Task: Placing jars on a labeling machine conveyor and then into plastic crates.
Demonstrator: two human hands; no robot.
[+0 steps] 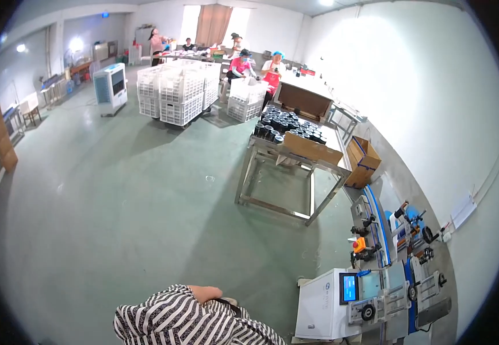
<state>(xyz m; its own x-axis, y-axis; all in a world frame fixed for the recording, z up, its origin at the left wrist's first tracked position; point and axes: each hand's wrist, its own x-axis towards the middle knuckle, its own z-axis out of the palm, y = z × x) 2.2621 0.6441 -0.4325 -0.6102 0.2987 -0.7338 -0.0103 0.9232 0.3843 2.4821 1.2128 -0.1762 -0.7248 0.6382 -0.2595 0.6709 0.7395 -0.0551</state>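
Both of my hands are out of view. Only a bare forearm [206, 294] shows at the bottom, coming out of a black-and-white striped sleeve [169, 302]. Beside it part of a shoe [230, 301] is visible on the green floor. To my right stands a labelling machine with a white control cabinet [316, 308], a lit touch screen [349, 288] and an orange emergency-stop box [359, 245]. Ahead, a steel-framed table [275, 208] carries many dark jars [282, 123] with a cardboard piece [312, 148] at their near side.
White plastic crates [180, 105] are stacked on a wheeled base. More crates [245, 105] stand by a person in a pink top [241, 65] and one in a red apron [272, 77]. An air cooler [110, 89] is at left; a cardboard box [361, 166] stands along the right wall.
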